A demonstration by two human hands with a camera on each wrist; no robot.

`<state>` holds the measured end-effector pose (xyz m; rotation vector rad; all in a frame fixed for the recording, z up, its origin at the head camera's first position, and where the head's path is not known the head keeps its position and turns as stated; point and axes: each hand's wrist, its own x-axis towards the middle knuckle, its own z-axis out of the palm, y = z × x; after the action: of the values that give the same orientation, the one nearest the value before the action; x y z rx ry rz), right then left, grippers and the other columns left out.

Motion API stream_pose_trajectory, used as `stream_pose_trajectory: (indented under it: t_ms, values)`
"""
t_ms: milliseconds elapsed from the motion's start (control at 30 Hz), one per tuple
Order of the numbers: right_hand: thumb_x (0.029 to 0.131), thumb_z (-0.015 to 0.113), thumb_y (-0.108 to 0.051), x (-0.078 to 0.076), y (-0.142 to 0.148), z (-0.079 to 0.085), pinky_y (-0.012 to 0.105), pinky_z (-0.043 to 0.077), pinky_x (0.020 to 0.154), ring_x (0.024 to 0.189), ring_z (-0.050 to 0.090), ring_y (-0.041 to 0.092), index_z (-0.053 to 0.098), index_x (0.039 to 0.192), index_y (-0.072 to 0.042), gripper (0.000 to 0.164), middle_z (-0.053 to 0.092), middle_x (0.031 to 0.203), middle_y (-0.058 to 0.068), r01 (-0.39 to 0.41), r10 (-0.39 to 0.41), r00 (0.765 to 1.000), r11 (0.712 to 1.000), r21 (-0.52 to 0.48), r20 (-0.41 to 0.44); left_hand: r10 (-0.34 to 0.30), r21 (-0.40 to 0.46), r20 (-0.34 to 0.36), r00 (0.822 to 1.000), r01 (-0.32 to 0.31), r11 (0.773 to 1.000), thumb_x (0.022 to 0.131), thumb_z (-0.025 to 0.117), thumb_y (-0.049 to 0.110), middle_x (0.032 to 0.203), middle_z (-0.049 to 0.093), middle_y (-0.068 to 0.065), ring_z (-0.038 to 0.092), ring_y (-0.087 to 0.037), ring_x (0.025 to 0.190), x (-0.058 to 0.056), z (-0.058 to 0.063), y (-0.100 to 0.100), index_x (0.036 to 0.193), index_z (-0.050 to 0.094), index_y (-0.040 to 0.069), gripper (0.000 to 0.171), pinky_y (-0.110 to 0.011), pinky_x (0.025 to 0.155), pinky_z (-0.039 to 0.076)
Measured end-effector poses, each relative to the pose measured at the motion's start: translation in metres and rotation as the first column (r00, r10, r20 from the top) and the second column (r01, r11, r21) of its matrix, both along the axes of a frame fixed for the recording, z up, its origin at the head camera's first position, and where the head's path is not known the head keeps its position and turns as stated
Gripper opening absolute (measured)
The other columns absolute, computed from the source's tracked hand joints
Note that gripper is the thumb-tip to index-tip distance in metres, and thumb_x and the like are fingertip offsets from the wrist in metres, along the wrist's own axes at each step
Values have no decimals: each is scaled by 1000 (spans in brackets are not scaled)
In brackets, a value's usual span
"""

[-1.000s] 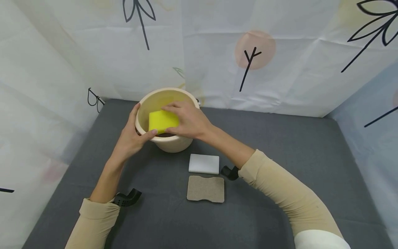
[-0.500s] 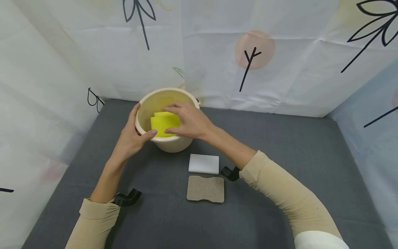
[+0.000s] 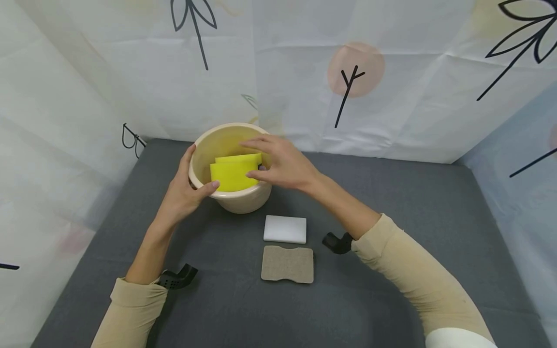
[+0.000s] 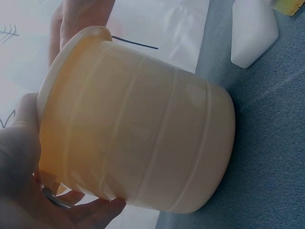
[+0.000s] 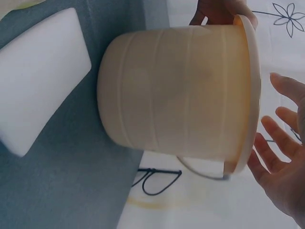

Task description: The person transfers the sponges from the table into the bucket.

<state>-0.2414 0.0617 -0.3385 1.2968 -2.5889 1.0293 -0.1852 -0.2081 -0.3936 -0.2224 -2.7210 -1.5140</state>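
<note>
A cream plastic bucket [image 3: 242, 202] stands on the dark table, seen from the side in the left wrist view. My left hand [image 3: 186, 192] grips its left rim, thumb over the front edge and fingers round the outer wall. Inside lies a bright yellow sponge-like cloth [image 3: 232, 177], showing as two layers; I cannot tell whether it is folded or two pieces. Over the bucket's right rim is my right hand [image 3: 285, 163], fingers spread and apart, nothing held. In the right wrist view those fingers [image 5: 281, 138] are beside the rim. The bucket's bottom is hidden.
A white block [image 3: 285, 229] lies in front of the bucket. Nearer still is a beige pad [image 3: 287, 264] with notched long sides. A printed white curtain [image 3: 296, 96] hangs right behind the bucket.
The yellow cloth, at first one block by my right fingers, now sits lower in the bucket with a second layer showing. My right hand has moved off it to the right; the left stays.
</note>
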Motion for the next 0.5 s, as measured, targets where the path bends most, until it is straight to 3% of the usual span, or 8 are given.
stream_pose_trajectory:
  t_ms: [133,367,500]
  values:
    - [84,81,-22,3,14,0,36,43,100,122,55,22,60,137,-6,59,60,135,7,9,-9,1000,999,-43,12,2,-5,-4,1000,-2,1000,90,75,30,162,19,-13,44,-35,130,0,0,0,161,1,29,102,-23,86,45]
    - [85,80,-18,5,35,-1,43,46,91,107,57,24,61,135,-8,54,60,132,7,37,-33,998,997,-73,52,5,-1,-12,1000,-5,1000,89,75,29,162,19,-11,44,-34,131,0,-1,0,161,3,30,102,-23,87,45]
    - [84,81,-19,8,43,-2,43,46,91,109,56,24,62,135,-9,55,60,132,6,48,-44,997,996,-75,55,4,1,-11,1000,-4,1000,89,76,29,162,20,-11,44,-33,131,-1,-1,0,161,3,30,102,-21,86,45]
